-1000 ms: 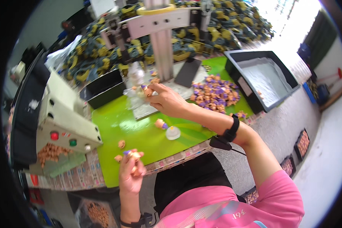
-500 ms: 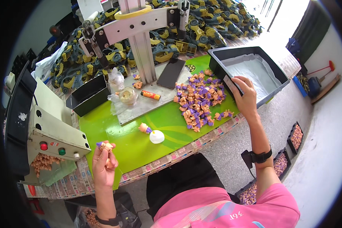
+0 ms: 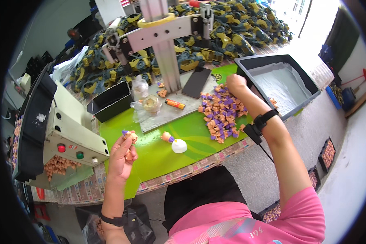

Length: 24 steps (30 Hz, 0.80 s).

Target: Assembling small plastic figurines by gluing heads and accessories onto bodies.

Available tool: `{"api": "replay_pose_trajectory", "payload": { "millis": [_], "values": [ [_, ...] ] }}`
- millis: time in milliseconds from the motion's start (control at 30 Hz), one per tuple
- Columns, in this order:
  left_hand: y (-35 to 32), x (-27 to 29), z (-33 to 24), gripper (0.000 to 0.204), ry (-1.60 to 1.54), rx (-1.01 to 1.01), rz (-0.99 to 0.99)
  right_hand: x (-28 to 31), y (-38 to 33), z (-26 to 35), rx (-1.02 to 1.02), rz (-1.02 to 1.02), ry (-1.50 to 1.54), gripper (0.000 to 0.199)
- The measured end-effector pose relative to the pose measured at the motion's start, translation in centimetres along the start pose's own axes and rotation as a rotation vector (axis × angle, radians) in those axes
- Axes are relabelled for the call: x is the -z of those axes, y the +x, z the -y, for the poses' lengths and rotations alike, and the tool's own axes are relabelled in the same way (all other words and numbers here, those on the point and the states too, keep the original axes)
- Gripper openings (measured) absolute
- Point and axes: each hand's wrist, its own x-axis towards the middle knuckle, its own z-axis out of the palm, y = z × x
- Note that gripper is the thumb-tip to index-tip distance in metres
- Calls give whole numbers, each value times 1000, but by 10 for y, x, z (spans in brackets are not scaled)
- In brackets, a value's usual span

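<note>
My left hand (image 3: pixel 122 156) is closed around peach-and-purple toy figures (image 3: pixel 130 137), held above the left end of the green mat. One shows at the fingertips and another peach piece lower in the palm. My right hand (image 3: pixel 236 84) is at the far edge of a pile of small peach-and-purple figures (image 3: pixel 221 116), beside the black tray (image 3: pixel 268 97). Its fingers are hidden behind the hand, so any hold is not visible. Between the hands, a single figure (image 3: pixel 166 137) lies against a white rounded object (image 3: pixel 179 146) on the green mat (image 3: pixel 158 166).
A metal stand (image 3: pixel 166 65) with clamps rises from a plate bearing a phone (image 3: pixel 196 82), an orange-red tube (image 3: pixel 175 104) and a small jar (image 3: pixel 151 104). An open black box (image 3: pixel 112 101) and a machine with buttons (image 3: pixel 75 138) stand left. Yellow-grey toy vehicles (image 3: pixel 227 32) are heaped behind.
My right hand has moved from the tray's near left wall to the far side of the pile. My left hand keeps its figures. The whole view has shifted slightly.
</note>
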Motion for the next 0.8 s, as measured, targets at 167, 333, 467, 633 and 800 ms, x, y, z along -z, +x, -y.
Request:
{"api": "replay_pose_trajectory", "payload": {
  "millis": [167, 333, 467, 633, 800],
  "values": [
    [5, 10, -9, 28, 59, -2, -94, 32, -43, -5, 9, -377, 151, 16],
    [44, 15, -23, 23, 393, 61, -43, 58, -134, -88, -132, -602, 381, 30],
    [95, -1, -28, 22, 496, 102, -46, 25, -162, -166, -278, -349, 182, 26],
    [153, -5, 4, 32, 736, -354, -83, 53, -188, -139, -190, -291, 303, 40],
    [169, 0, 15, 24, 1008, -708, -58, 99, -198, -59, 46, -357, 620, 36]
  ]
}}
